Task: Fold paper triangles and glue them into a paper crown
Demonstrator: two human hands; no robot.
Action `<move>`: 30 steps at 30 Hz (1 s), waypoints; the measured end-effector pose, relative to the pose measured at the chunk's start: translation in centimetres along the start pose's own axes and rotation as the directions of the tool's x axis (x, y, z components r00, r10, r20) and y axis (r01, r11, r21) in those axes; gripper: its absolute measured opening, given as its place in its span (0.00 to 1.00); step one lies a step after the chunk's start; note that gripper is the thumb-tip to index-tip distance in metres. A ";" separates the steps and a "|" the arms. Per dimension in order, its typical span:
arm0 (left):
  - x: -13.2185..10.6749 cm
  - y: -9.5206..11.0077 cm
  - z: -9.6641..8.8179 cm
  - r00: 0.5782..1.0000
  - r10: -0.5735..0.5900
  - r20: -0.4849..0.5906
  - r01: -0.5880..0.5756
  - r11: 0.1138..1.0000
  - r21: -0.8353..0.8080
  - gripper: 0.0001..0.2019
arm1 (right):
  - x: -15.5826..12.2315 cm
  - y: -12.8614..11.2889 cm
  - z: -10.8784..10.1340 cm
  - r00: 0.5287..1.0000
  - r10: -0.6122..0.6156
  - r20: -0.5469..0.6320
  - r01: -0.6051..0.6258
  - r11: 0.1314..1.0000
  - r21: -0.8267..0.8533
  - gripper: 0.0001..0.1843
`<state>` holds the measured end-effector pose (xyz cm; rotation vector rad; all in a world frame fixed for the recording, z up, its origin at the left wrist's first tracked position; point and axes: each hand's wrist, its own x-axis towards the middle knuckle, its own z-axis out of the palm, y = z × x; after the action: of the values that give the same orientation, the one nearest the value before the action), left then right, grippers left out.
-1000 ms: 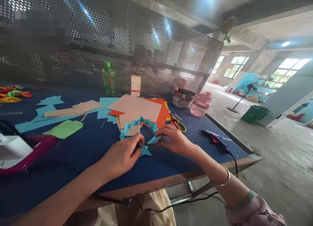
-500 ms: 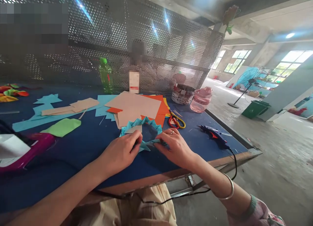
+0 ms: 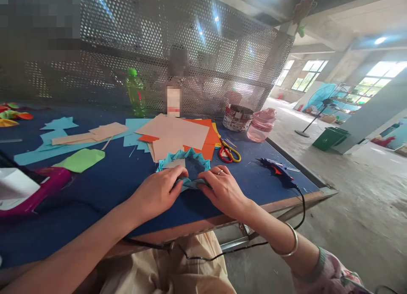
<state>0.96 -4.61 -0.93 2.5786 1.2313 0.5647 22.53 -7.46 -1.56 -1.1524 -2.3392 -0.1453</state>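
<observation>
Compared with a second ago, the hands have drawn together, and the two near ends of the pointed ring of folded light-blue paper, apart then, now meet or overlap between them. The ring lies at the middle of the blue-topped counter, close to its front edge. The left hand is curled nearly closed, thumb and fingers pinching the ring's near left part; the right hand pinches the near right part, its fingers slightly more spread. The exact contact at the fingertips is hidden.

The step in hand looks like bringing those ends into line; the next move seems to call for a steady pinch that keeps the folds uncrushed.

A small beige paper piece shows within the ring's outline. Beyond lie large beige paper sheets over an orange paper sheet. To the right are scissors with red and yellow handles, then a dark-blue glue gun with a red trigger, its cord running over the edge.
</observation>
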 end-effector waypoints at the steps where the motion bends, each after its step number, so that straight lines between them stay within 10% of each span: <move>1: 0.0 0.0 0.0 1.000 0.001 0.001 -0.001 1.000 0.000 0.09 | 0.1 0.0 0.1 1.000 -0.002 -0.003 0.002 1.000 -0.006 0.06; 30: 0.2 0.6 -0.4 0.999 -0.022 0.044 0.023 0.999 -0.032 0.02 | 0.5 0.5 0.9 0.989 -0.148 0.026 0.150 0.974 -0.170 0.10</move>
<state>1.30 -4.86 -0.26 2.5335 1.2258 0.5169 22.31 -6.45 -2.19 -1.0573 -2.4631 -0.4008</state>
